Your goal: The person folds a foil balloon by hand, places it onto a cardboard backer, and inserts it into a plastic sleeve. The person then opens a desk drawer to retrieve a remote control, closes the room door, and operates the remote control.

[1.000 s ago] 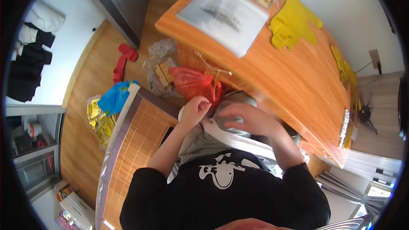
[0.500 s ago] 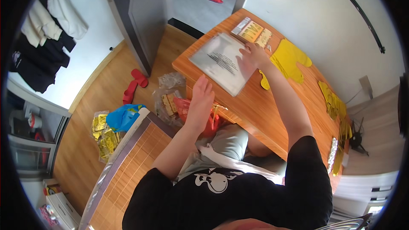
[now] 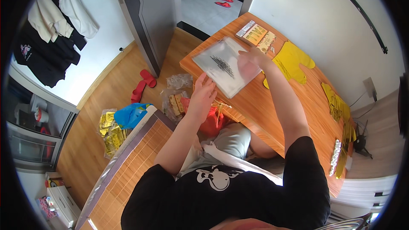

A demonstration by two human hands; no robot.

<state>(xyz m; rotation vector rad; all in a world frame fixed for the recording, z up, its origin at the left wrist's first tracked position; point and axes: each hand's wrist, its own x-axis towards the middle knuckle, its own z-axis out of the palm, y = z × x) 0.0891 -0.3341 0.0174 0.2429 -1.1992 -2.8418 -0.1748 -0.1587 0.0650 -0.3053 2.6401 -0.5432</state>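
Observation:
A flat stack of clear plastic bags [image 3: 219, 73] with black print lies on the left end of the wooden table. My right hand [image 3: 254, 58] rests on the right part of the stack, fingers stretched out over the plastic. At the near left edge of the stack is my left hand [image 3: 202, 96], its fingers loosely spread and nothing held in it. Whether its fingertips touch the plastic, I cannot tell. Just beyond the bags lies a flat package [image 3: 254, 33] with a yellow and brown front.
Yellow foil sheets [image 3: 294, 61] lie along the wall side of the wooden table [image 3: 272, 110]. A red bag [image 3: 211, 121] hangs near my lap. On the floor are a blue bag [image 3: 130, 115], gold packets [image 3: 111, 132] and red slippers [image 3: 138, 91]. The grey door [image 3: 149, 21] stands open.
The whole view has shifted slightly. My right hand has slid left, farther over the plastic bags. My left hand has moved slightly away from me along their edge.

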